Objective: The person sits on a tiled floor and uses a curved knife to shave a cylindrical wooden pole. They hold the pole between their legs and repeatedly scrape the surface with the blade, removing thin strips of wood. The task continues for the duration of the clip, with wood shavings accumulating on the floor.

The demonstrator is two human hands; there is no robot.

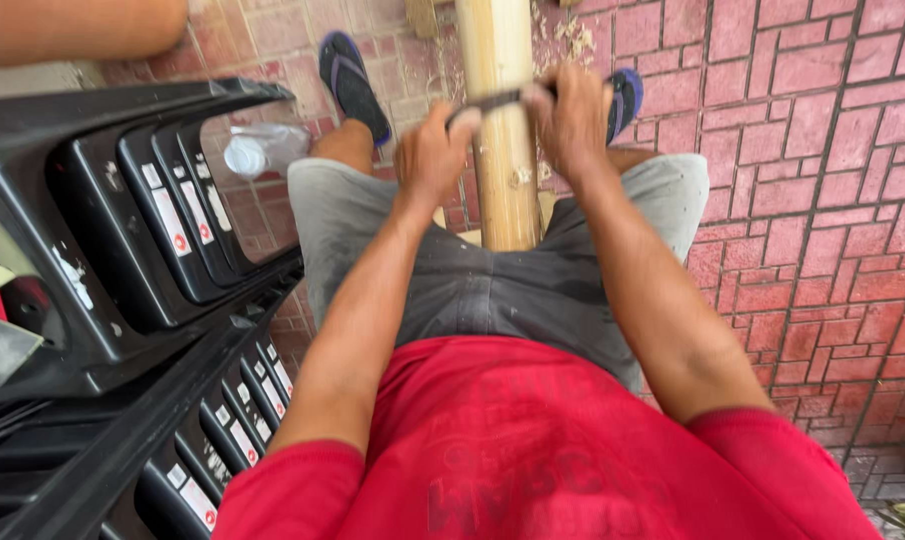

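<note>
While the bamboo pole (503, 150) lies between the knees, both hands' fingers (443, 125) wrap tightly around a blade (498, 99).

Reds, greys and pale wood

A pale tan bamboo pole (500, 120) is crossing red brick-patterned paving (823, 150) at centre top; red shirt (533, 450), grey shorts (513, 280), black stacked chairs (103, 250) at left.

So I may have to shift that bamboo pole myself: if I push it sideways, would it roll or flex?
The bamboo pole looks thick, round and smooth, so it would probably roll on the brick paving once freed. It looks straight and stiff, so it is unlikely to flex. The left hand and right hand hold a blade across it, likely steadying it.
</note>
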